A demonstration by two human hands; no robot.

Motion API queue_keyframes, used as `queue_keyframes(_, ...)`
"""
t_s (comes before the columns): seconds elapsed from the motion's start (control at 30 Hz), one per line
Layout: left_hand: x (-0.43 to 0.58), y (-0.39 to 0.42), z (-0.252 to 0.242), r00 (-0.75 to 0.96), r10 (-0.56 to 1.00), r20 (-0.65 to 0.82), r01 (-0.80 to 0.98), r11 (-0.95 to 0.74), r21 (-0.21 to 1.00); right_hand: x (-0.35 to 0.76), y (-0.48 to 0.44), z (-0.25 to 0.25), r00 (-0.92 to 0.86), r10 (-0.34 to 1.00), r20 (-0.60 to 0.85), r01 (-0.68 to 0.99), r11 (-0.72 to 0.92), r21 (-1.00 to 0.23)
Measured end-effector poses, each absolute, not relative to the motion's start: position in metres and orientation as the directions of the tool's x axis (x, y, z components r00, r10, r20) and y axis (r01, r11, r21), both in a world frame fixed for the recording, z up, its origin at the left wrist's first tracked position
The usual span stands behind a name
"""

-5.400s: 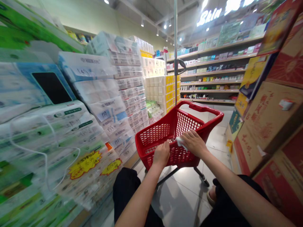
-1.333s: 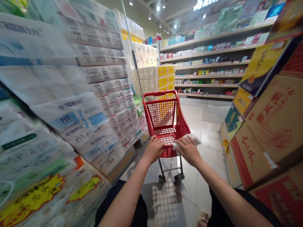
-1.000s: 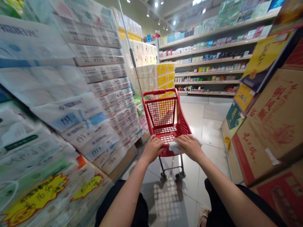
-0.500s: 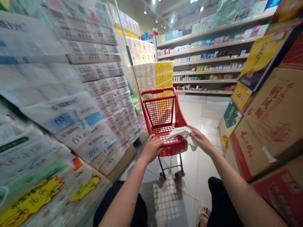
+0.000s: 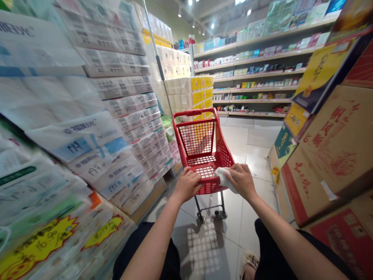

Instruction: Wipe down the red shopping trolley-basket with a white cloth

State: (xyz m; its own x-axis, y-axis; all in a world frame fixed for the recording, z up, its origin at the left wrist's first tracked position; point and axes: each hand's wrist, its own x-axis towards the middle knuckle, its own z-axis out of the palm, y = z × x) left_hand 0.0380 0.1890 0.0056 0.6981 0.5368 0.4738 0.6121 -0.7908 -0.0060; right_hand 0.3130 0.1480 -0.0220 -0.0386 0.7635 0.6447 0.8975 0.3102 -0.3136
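A small red plastic shopping cart [image 5: 215, 159] stands on the floor in front of me, its grid basket facing me. My left hand [image 5: 188, 184] grips the near left part of the cart's rim, fingers curled over it. My right hand [image 5: 241, 179] presses a white cloth [image 5: 223, 178] against the near right corner of the rim, its fingers closed on the cloth. A thin pole [image 5: 159, 67] with a dark grip rises from the cart's far left side. The cart's wheels [image 5: 220, 214] show below the basket.
Stacked packs of tissue paper [image 5: 96, 140] rise close on the left, with yellow price tags [image 5: 43, 247] low down. Cardboard boxes [image 5: 335, 144] line the right side. Shelves of small goods [image 5: 256, 72] stand at the back. Pale tiled floor [image 5: 258, 155] runs between.
My right hand has moved slightly down and left, bringing the cloth onto the near corner of the rim, where it is bunched smaller. My left hand stays on the rim.
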Motion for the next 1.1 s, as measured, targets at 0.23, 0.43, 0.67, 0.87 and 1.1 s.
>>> queue_keyframes(0.23,0.025,0.197,0.01,0.731,0.538,0.419,0.578,-0.815,0.039,0.34,0.164,-0.012,-0.195,0.808,0.556,0.707,0.508,-0.491)
queue_keyframes(0.43,0.031,0.193,0.013,0.689,0.573,0.444,0.618,-0.784,0.053,0.335,0.173,-0.017,-0.069,0.802,0.594,0.702,0.462,-0.542)
queue_keyframes(0.67,0.087,0.156,0.001,0.601,0.611,0.515,0.669,-0.737,0.094,0.297,0.154,-0.009,-0.101,0.797,0.596,0.825,0.402,-0.398)
queue_keyframes(0.87,0.098,0.141,-0.015,0.537,0.691,0.484,0.677,-0.695,0.242,0.287,0.148,0.006,-0.198,0.806,0.558,0.825,0.444,-0.349)
queue_keyframes(1.1,0.076,0.146,-0.012,0.545,0.694,0.471,0.623,-0.711,0.327,0.285,0.166,0.015,-0.165,0.8,0.576,0.729,0.493,-0.475)
